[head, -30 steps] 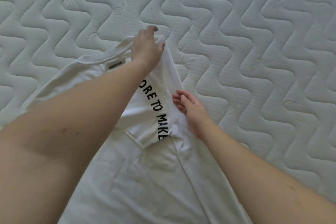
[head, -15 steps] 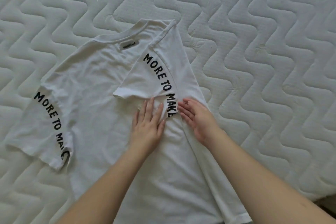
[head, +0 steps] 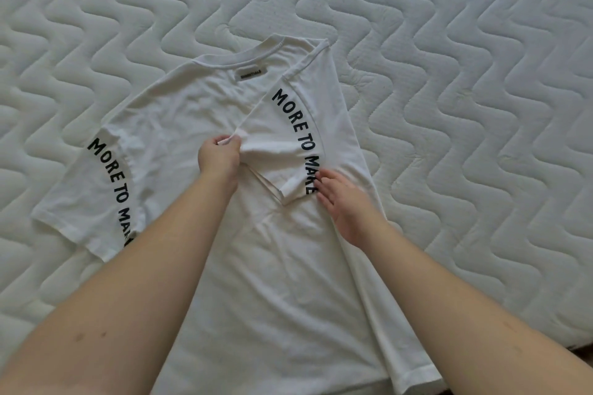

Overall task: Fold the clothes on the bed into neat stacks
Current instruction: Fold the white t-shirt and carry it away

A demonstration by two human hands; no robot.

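A quilted white mattress (head: 449, 106) with a wavy stitched pattern fills the frame, and a thin strip of darker floor is glimpsed at the lower right corner. A white T-shirt (head: 282, 282) is spread flat on it from the centre down to the bottom edge, collar toward the top, a small label (head: 250, 74) sewn below the collar. Its right side is folded over the body, so the right sleeve (head: 282, 144) lies at the centre, while the left sleeve (head: 96, 196) is spread at the middle left; both carry curved black lettering. The sleeve hem is pinched and lifted slightly by the left hand (head: 219, 155), fingers curled round the cloth. The right hand (head: 343, 202) is laid flat, fingers straight, pressing the fold just right of the sleeve. Both bare forearms cover the shirt's lower part. The cotton is soft and lightly creased.
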